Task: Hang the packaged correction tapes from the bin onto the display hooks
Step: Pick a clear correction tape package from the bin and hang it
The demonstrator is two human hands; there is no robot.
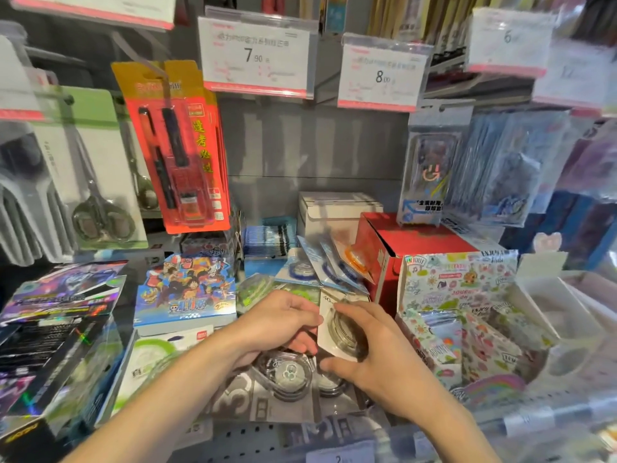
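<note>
Near the shelf's front edge, the left hand (280, 324) and right hand (374, 349) both pinch a light, stiff-carded correction tape pack (337, 320), probably best held by its card edges.

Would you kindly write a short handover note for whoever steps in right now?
Left hand: fingers curled on the left edge of a white-carded correction tape pack.
Right hand: grip on the same pack, fingers over its round blister.
More packs lie below the hands; blue and orange ones are piled behind.
Done: one pack picked out.
Left: nothing from this pile is on a hook yet. Hang the held pack, then the others.
</note>
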